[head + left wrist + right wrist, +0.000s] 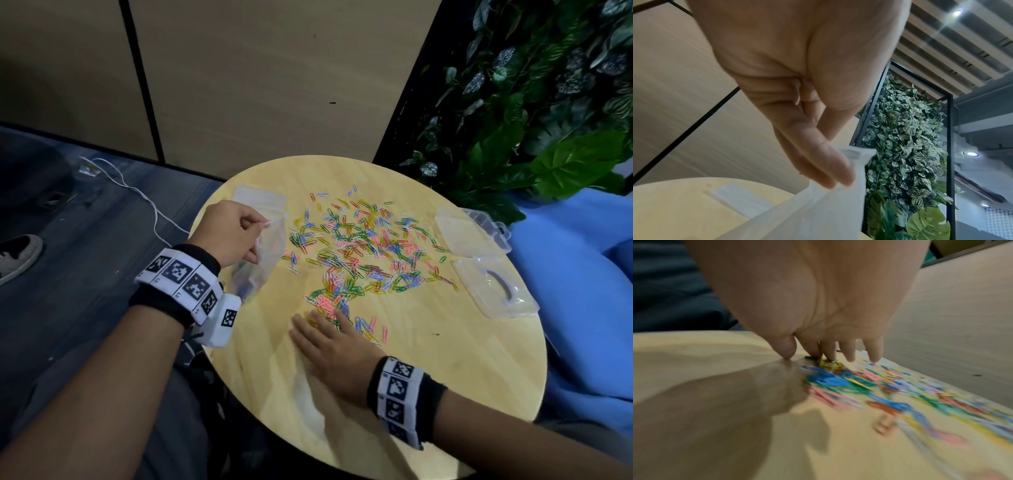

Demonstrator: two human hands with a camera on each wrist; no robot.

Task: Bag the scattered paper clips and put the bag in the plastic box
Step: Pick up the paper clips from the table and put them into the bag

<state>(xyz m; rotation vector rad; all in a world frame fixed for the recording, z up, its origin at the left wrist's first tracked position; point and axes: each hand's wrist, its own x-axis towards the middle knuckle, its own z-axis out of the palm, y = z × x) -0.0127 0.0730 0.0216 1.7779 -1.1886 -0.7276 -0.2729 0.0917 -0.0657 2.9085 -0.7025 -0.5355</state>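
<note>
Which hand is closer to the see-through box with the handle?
Right. The right hand lies flat on the table beside the paper clips, nearer the plastic box. The left hand holds the bag far across.

Round pale wooden table (445, 370) with light grain. Behind it, tan wall panels (274, 78) split by a black vertical strip. Right of the panels, a wall of green and variegated foliage (534, 113) in a black frame. Blue fabric (582, 308) just beside the table's right edge. Dark floor at left carries a white cable (137, 192) and a grey shoe (19, 255).
</note>
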